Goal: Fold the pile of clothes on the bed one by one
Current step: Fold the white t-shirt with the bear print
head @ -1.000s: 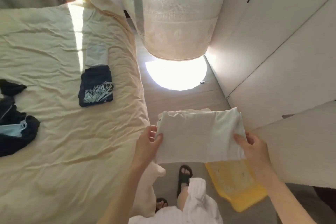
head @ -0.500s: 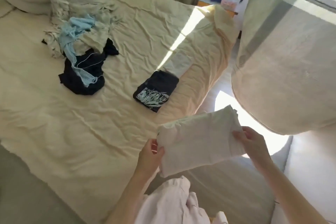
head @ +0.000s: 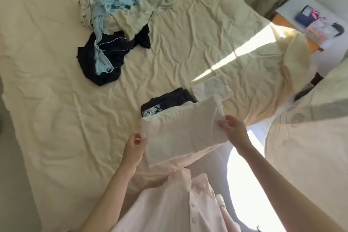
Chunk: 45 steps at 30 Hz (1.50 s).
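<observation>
White folded garment [head: 183, 133] is hanging over the bed's [head: 56, 118] near edge, left hand [head: 134, 149] and right hand [head: 232, 130] pinching its ends, arms outstretched; unfolded pile [head: 116, 24] is lying well apart.

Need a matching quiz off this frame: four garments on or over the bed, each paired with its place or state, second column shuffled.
Things:
1. white folded garment
2. dark printed folded garment
3. light blue garment
4. pale folded garment

States:
A. crumpled in the unfolded pile
B. held in both hands, left hand and right hand
C. flat on the bed, sun stripe at its far end
D. on the bed, partly hidden by the held garment

Pairs: 1-B, 2-D, 3-A, 4-C
</observation>
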Available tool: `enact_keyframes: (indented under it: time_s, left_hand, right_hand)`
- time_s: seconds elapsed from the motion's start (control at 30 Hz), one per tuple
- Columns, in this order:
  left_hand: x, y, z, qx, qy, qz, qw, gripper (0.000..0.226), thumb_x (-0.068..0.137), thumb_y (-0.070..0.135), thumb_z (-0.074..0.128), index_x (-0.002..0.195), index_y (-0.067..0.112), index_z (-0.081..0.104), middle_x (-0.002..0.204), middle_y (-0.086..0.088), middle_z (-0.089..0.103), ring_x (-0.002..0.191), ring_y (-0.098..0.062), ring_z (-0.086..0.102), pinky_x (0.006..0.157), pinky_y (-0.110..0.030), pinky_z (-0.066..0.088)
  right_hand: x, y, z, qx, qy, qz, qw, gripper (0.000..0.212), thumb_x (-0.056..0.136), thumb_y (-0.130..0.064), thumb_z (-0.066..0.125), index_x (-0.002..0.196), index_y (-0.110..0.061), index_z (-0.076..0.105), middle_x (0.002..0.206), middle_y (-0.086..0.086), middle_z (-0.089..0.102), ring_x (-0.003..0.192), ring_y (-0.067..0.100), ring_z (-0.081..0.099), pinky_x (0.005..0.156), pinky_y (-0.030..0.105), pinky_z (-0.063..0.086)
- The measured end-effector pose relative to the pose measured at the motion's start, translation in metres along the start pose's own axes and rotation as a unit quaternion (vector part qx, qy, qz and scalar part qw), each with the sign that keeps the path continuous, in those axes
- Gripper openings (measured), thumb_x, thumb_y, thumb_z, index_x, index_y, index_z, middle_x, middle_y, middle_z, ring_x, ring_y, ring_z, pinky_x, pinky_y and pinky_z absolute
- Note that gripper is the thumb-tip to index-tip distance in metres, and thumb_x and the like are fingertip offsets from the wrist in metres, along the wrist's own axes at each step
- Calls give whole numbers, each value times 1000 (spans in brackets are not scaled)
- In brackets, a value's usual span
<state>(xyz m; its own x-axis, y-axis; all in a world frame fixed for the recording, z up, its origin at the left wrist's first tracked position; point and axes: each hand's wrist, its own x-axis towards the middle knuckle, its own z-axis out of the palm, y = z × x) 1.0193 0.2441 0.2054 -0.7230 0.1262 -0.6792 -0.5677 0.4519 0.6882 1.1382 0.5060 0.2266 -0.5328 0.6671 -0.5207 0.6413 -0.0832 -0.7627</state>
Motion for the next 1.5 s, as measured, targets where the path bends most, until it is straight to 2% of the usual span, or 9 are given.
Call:
enact_keyframes:
  time_s: [0.13, 0.3, 0.47, 0.57, 0.77, 0.93, 1.1, 1.3, 1.5]
  left_hand:
    - [38, 16, 12, -2, 50, -19, 999, 14, 91, 14, 55, 104, 12, 53, 98, -8, 59, 94, -28, 58, 91, -48, 48]
    - [96, 0, 31, -32, 121, -42, 991, 15, 90, 12, 56, 104, 10, 54, 96, -8, 60, 93, -26, 59, 90, -47, 49]
    - [127, -25, 50, -21, 154, -106, 982, 29, 91, 15, 51, 119, 6, 49, 117, -12, 60, 107, -30, 58, 94, -44, 47]
    - [114, -19, 51, 1, 150, -87, 985, 43, 93, 25, 51, 131, 9, 41, 123, -5, 57, 103, -17, 55, 87, -30, 42]
    - [24, 24, 40, 126, 173, 40, 976, 57, 96, 36, 46, 146, 16, 29, 149, -4, 34, 135, -15, 34, 108, -24, 25]
    - [-60, 43, 4, 150, 226, 149, 951, 51, 97, 35, 43, 145, 24, 31, 150, 8, 31, 136, 0, 24, 111, -21, 19]
    - [-126, 10, -42, 209, 310, 133, 918, 48, 97, 28, 44, 143, 16, 37, 151, -3, 32, 142, -18, 22, 115, -47, 18]
    - [-193, -80, -103, 163, 352, 81, 918, 49, 96, 24, 48, 143, 18, 37, 152, -4, 29, 143, -20, 18, 116, -47, 16]
    - [-268, -185, -230, 195, 391, 29, 899, 53, 97, 44, 36, 145, 21, 33, 154, -6, 25, 145, -23, 15, 117, -46, 12]
  right_hand:
    - [69, -15, 13, -37, -30, -19, 999, 9, 87, -13, 62, 92, -19, 66, 81, -7, 63, 74, 9, 58, 65, 17, 44]
    - [151, -4, 52, -66, -67, -8, 996, 11, 86, -13, 61, 83, -22, 65, 77, -6, 64, 75, 16, 59, 69, 29, 45]
    - [188, 22, 71, -164, -88, 42, 982, 27, 94, -19, 52, 118, -10, 59, 114, 10, 65, 102, 26, 60, 87, 36, 47]
    - [179, 16, 56, -245, -110, -17, 963, 37, 96, -26, 50, 129, -10, 51, 127, 10, 58, 114, 24, 55, 91, 30, 39]
    - [112, -47, 25, -382, -158, -294, 862, 47, 93, -29, 55, 137, -12, 46, 145, 11, 41, 131, 31, 39, 103, 45, 33]
    - [43, -112, 41, -395, -172, -464, 774, 50, 90, -30, 60, 135, -11, 49, 146, 14, 40, 131, 34, 40, 105, 51, 33]
    - [-22, -134, 83, -392, -223, -495, 742, 52, 94, -33, 54, 141, -15, 42, 151, 9, 34, 137, 29, 33, 111, 44, 24]
    - [-114, -98, 142, -407, -263, -510, 711, 55, 93, -35, 54, 143, -15, 40, 150, 11, 35, 137, 30, 33, 112, 50, 25]
    - [-225, -67, 232, -386, -239, -503, 735, 57, 93, -32, 56, 143, -13, 38, 150, 13, 35, 138, 32, 32, 112, 52, 24]
